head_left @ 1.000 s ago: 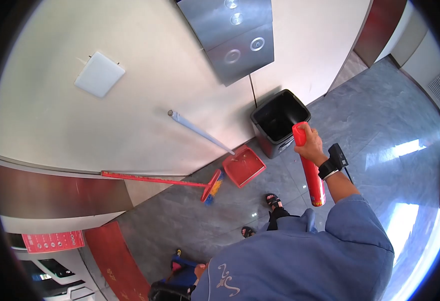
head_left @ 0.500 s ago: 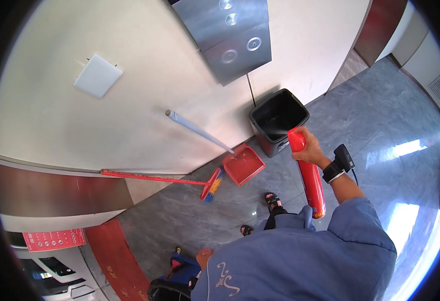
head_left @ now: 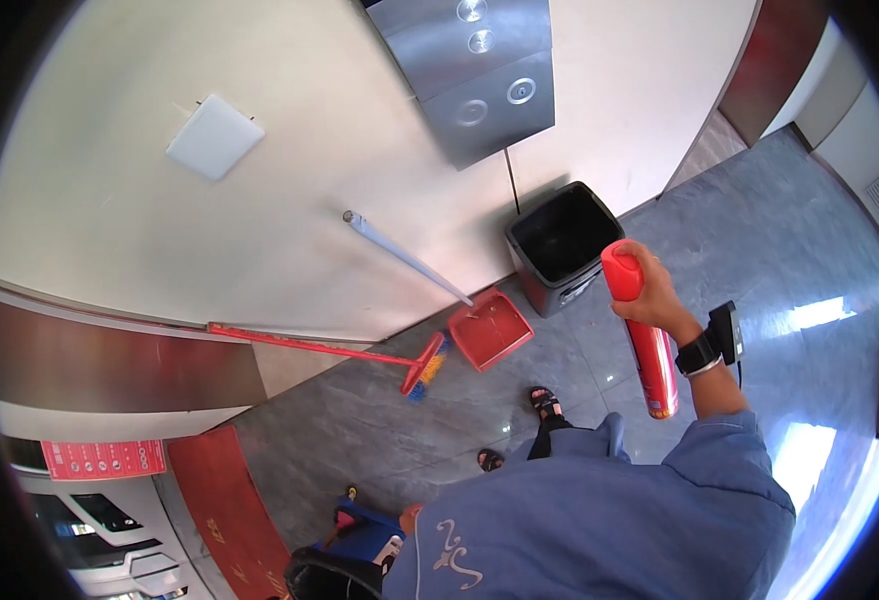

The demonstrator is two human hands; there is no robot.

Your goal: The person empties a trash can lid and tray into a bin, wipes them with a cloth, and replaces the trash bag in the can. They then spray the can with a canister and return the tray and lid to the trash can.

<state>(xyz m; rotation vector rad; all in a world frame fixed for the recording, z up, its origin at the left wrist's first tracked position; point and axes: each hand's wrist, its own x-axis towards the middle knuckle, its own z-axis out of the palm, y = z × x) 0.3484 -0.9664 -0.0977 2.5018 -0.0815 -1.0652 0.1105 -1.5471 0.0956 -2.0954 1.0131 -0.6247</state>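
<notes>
My right hand (head_left: 651,297) is closed around a tall red aerosol can (head_left: 656,375) with a red cap-like top (head_left: 620,268). The can is tilted, its top close to the right rim of a black trash bin (head_left: 566,235). Down by my left side, only a small part of my left hand (head_left: 410,517) shows at the edge of my blue shirt. Its fingers are hidden, beside a blue container (head_left: 367,538) and a black rounded object (head_left: 334,578).
A red dustpan (head_left: 491,331) with a grey handle leans by the wall. A red-handled broom (head_left: 424,367) with yellow and blue bristles lies beside it. A metal button panel (head_left: 479,85) is on the wall. A red mat (head_left: 221,500) lies lower left.
My right hand and the can have shifted right and turned slightly. My left hand has drawn back mostly behind the shirt. The view has moved a little.
</notes>
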